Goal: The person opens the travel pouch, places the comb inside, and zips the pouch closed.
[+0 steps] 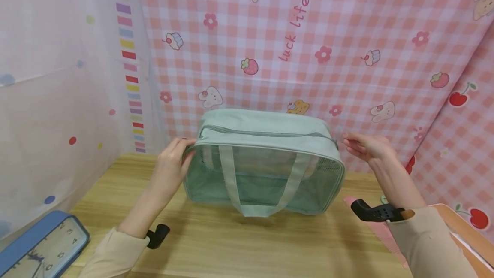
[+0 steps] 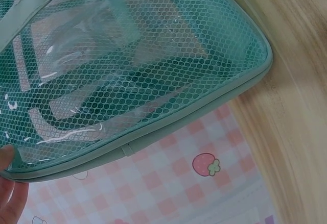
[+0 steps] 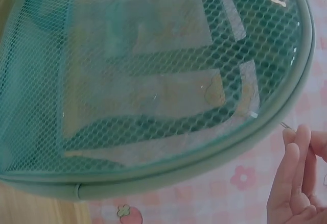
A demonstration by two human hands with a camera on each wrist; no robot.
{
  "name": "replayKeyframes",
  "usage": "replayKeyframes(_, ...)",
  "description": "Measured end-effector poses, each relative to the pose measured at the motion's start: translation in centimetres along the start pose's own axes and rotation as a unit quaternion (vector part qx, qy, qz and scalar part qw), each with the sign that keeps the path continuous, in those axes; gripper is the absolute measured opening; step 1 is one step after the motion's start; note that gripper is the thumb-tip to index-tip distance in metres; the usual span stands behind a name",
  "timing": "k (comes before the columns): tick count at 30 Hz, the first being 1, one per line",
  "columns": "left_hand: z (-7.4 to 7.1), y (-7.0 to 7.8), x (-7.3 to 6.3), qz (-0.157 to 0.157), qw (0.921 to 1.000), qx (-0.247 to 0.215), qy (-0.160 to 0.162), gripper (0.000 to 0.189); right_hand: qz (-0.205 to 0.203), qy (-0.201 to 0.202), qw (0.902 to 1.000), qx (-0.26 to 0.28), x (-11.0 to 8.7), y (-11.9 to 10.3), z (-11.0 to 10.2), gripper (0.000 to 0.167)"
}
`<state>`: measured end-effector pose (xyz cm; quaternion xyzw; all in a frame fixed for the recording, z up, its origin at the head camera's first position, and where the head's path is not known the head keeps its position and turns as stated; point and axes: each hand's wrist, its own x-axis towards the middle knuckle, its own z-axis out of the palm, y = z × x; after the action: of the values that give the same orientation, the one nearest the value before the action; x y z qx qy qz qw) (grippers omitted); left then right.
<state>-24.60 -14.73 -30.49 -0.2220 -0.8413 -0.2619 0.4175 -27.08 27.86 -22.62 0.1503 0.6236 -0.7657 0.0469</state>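
A pale green mesh-and-clear-plastic bag stands upright on the wooden table, its strap handle hanging down the front. A grey zipper runs along its top. My left hand grips the bag's upper left corner, thumb on the mesh side; in the left wrist view only its fingertips show. Just off the bag's right end is my right hand. In the right wrist view its thumb and fingers pinch a small metal zipper pull beside the bag's rim.
A blue-framed clock-like object lies at the front left. On the right are a pink cloth-like item and an orange-edged object, partly behind the right sleeve. Checkered cloth hangs close behind the bag.
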Motion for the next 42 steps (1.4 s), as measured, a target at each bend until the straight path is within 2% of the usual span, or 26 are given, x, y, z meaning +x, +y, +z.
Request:
replayKeyframes(6, 0.2, 0.0, 0.2, -0.004, 1.0000, -0.006, 0.002, 0.025, -0.014, -0.012, 0.9993, 0.032, -0.6, -0.4, 1.3, 0.019)
replayKeyframes(10, 0.4, 0.2, 0.4, -0.004, 0.9999, -0.009, 0.009, 0.025, -0.032, -0.013, 0.9992, 0.018, -0.9, -0.7, 2.6, 0.017)
replayKeyframes(14, 0.5, 0.2, 0.4, -0.003, 0.9999, -0.011, 0.013, 0.025, -0.047, -0.004, 0.9989, -0.004, -1.1, -1.0, 3.5, 0.006)
replayKeyframes(18, 0.7, 0.2, 0.5, -0.003, 0.9999, -0.009, 0.014, 0.025, -0.059, 0.002, 0.9977, -0.034, -1.2, -1.0, 4.1, 0.008)
replayKeyframes(23, 0.6, 0.2, 0.4, -0.004, 0.9998, -0.009, 0.015, 0.026, -0.066, -0.010, 0.9946, -0.080, -1.5, -0.9, 4.6, 0.020)
replayKeyframes(26, 0.5, 0.2, 0.4, -0.002, 0.9998, -0.010, 0.019, 0.025, -0.085, -0.023, 0.9873, -0.133, -1.5, -0.7, 5.2, 0.020)
replayKeyframes(29, 0.5, 0.2, 0.2, -0.003, 0.9997, -0.011, 0.022, 0.025, -0.109, -0.028, 0.9759, -0.187, -1.5, -0.5, 6.1, 0.006)
replayKeyframes(30, 0.5, 0.2, 0.2, -0.003, 0.9997, -0.011, 0.023, 0.025, -0.117, -0.029, 0.9725, -0.199, -1.5, -0.5, 6.4, 0.008)
replayKeyframes(33, 0.5, 0.2, 0.0, -0.005, 0.9997, -0.012, 0.023, 0.025, -0.128, -0.023, 0.9667, -0.220, -1.5, -0.3, 7.1, 0.035)
replayKeyframes(35, 0.5, 0.3, -0.2, -0.005, 0.9997, -0.012, 0.023, 0.026, -0.127, -0.024, 0.9659, -0.224, -1.6, -0.3, 7.4, 0.047)
replayKeyframes(42, 0.5, 0.2, -0.3, -0.005, 0.9994, -0.008, 0.034, 0.025, -0.127, -0.026, 0.9637, -0.233, -2.0, -0.4, 8.8, 0.049)
